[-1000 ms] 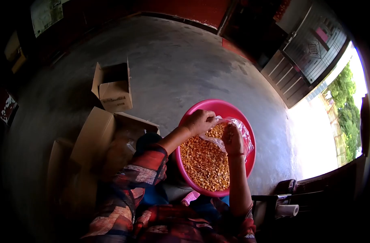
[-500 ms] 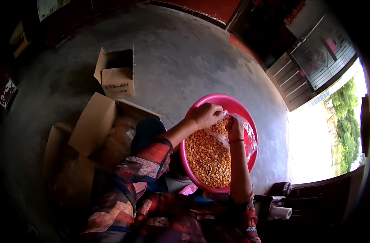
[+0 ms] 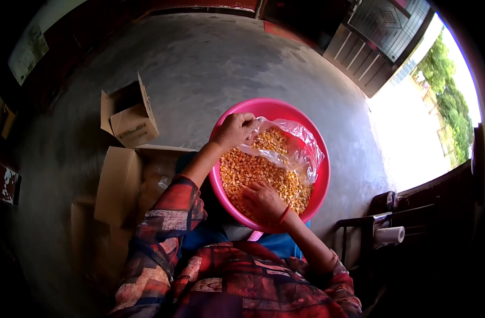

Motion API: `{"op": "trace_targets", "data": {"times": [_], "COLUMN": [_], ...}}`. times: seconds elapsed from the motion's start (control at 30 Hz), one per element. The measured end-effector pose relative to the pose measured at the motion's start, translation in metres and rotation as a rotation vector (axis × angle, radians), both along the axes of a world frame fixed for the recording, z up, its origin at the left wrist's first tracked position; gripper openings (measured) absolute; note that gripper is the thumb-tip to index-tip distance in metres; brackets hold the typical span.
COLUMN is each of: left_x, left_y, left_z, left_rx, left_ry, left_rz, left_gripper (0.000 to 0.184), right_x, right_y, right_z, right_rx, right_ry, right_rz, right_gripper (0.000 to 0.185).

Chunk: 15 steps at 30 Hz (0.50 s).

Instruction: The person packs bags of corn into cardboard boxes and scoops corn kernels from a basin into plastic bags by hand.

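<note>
A pink plastic basin (image 3: 323, 185) holds a heap of dried orange-yellow corn kernels (image 3: 237, 172), which look cracked or loose. Inside its far right part lies a clear plastic bag (image 3: 305, 142), its mouth spread, with some kernels in it. My left hand (image 3: 237, 131) pinches the bag's rim at the basin's upper left edge. Down in the heap, on the near side, is my right hand (image 3: 264, 202), fingers curled into the kernels and fingertips hidden. A red bracelet (image 3: 284, 214) circles the right wrist.
An opened cardboard box (image 3: 133, 124) stands on the concrete floor (image 3: 200, 69) to the left. Closer to me are more open cartons (image 3: 115, 183), one with clear plastic inside. At right are a dark stand with a white roll (image 3: 390, 235) and a bright doorway.
My right hand has left the bag and come down into the kernels nearer to me. My left hand keeps hold of the bag's rim, and the bag's mouth is wider. The view has shifted.
</note>
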<state>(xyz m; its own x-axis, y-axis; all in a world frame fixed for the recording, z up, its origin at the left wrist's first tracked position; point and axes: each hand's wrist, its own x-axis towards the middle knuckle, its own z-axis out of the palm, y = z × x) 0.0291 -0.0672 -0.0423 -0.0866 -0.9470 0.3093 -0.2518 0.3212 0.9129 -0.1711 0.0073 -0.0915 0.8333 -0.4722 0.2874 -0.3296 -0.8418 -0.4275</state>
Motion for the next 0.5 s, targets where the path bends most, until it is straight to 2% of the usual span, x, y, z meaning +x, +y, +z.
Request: {"op": "trace_targets", "data": {"times": [0.07,0.17,0.3,0.33,0.4,0.47,0.5], "left_x": [0.002,0.002,-0.001,-0.004,-0.004,-0.005,-0.005], "left_y": [0.008,0.006,0.011,0.021,0.023,0.026,0.026], "left_z": [0.011,0.01,-0.01,0.002,-0.006,-0.003,-0.002], "left_rx": [0.098,0.171,0.221,0.336,0.294,0.233,0.229], "left_ry": [0.132,0.206,0.046,0.088,0.094,0.139,0.125], "left_rz": [-0.074,-0.115,-0.116,-0.103,-0.057,0.024,0.021], "left_gripper": [0.018,0.016,0.018,0.018,0.02,0.025,0.025], "right_x": [0.0,-0.008,-0.012,-0.011,-0.009,-0.005,-0.007], "right_y": [0.009,0.008,0.004,0.003,-0.001,-0.008,-0.009], "right_z": [0.006,0.001,-0.008,-0.005,-0.005,-0.011,-0.01], "right_rx": [0.017,0.032,0.045,0.127,0.207,0.651,0.647], "right_ry": [0.121,0.134,0.153,0.127,0.088,-0.472,-0.486], "right_rz": [0.052,0.067,-0.011,-0.066,-0.123,-0.14,-0.139], "right_gripper": [0.013,0.017,0.016,0.017,0.018,0.019,0.019]}}
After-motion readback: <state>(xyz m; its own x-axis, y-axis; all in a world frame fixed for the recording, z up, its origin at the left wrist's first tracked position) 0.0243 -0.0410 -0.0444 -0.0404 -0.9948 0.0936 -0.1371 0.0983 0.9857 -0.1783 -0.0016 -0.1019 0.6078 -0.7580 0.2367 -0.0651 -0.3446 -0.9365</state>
